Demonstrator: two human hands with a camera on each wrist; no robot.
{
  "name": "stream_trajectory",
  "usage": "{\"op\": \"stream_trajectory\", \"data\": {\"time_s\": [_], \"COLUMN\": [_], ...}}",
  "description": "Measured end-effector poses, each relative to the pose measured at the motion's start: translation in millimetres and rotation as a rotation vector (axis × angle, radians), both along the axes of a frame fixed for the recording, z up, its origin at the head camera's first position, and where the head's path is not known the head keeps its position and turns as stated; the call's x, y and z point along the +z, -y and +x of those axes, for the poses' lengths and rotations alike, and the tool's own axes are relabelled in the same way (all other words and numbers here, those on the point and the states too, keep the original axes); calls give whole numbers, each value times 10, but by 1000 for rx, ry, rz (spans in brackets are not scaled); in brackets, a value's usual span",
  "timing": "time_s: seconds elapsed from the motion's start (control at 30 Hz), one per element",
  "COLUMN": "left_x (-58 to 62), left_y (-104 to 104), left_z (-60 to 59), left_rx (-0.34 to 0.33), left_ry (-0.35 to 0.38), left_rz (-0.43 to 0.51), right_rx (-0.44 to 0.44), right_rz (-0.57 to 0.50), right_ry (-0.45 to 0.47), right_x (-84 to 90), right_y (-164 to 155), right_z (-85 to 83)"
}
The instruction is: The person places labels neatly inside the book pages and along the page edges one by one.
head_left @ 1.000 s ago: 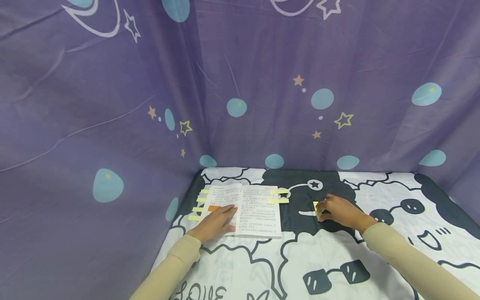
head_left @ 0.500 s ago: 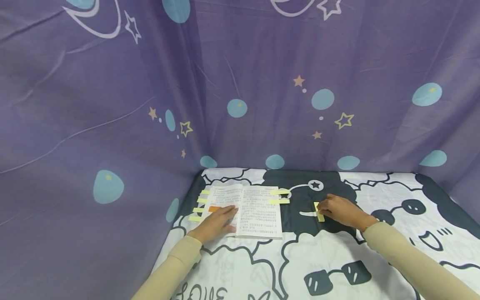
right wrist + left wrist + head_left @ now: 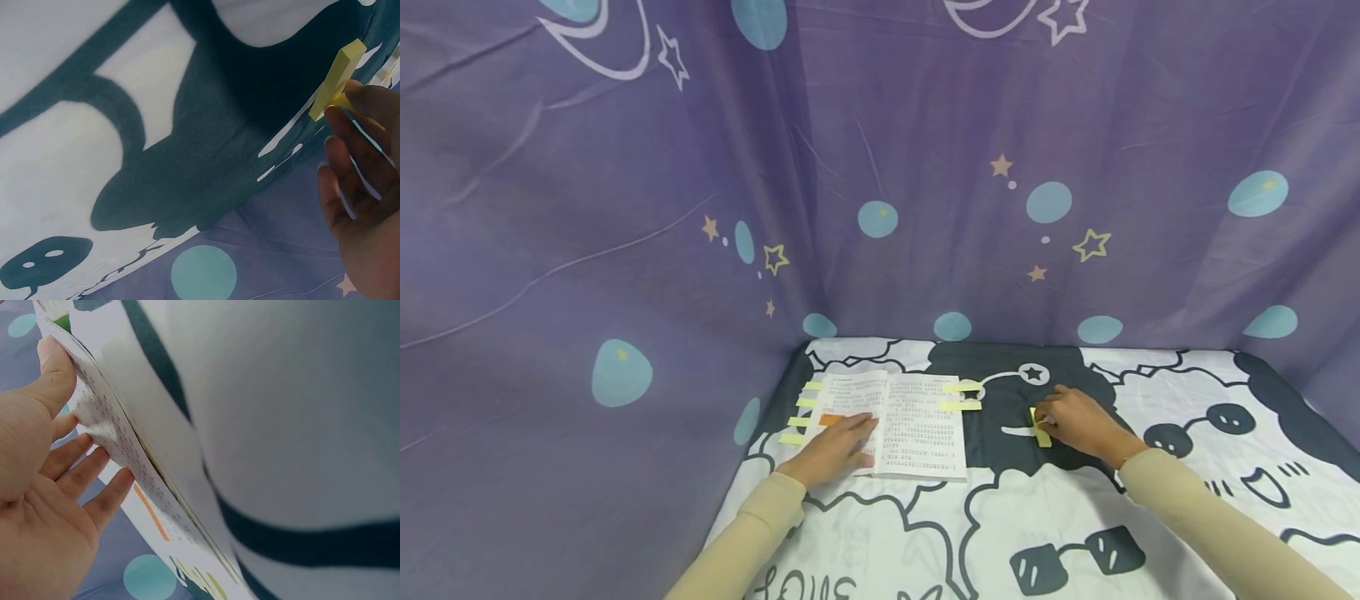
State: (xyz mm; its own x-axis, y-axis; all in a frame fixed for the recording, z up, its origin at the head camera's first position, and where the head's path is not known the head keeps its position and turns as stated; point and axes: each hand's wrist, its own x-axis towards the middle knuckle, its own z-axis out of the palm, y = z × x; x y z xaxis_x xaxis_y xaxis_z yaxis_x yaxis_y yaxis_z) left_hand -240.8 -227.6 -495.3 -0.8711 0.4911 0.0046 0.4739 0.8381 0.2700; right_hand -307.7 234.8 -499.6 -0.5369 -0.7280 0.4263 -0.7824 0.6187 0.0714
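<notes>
An open book [image 3: 921,442] lies on the patterned cloth, yellow sticky strips jutting from both sides. An orange strip [image 3: 830,420] marks its left page. My left hand [image 3: 835,450] rests on that page, fingers extended; the left wrist view shows the hand [image 3: 62,469] with fingertips against the paper. To the right of the book, my right hand [image 3: 1078,425] is at a narrow yellow sticky note pad [image 3: 1043,437]. In the right wrist view, thumb and index finger pinch the top sheet, which bends away from the thick pad [image 3: 339,74].
A black-and-white cartoon cloth [image 3: 895,542] covers the surface. Purple curtains [image 3: 925,167] with stars and blue spots hang behind and on the left. Several yellow strips [image 3: 960,406] stick out past the book's edges.
My right fingers have shifted slightly on the sticky note pad, showing more of it, and its top sheet now lifts. The left hand stays on the page. The head view has shifted slightly.
</notes>
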Motion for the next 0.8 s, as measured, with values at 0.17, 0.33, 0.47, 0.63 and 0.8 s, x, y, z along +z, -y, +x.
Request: {"op": "stream_trajectory", "data": {"time_s": [0.17, 0.33, 0.47, 0.63, 0.8], "left_x": [-8, 7, 11, 13, 25], "left_y": [3, 5, 5, -4, -11], "left_z": [0, 11, 18, 16, 8], "left_rx": [-8, -4, -3, 1, 5], "left_ry": [-9, 4, 3, 3, 3], "left_rz": [-2, -3, -5, -1, -3], "right_rx": [-58, -138, -192, -240, -262], "right_rz": [16, 40, 38, 38, 64], "right_ry": [-22, -15, -21, -47, -84], "right_x": [-10, -1, -4, -11, -19], "right_y": [62, 128, 165, 204, 242], "right_z": [-17, -8, -5, -9, -18]}}
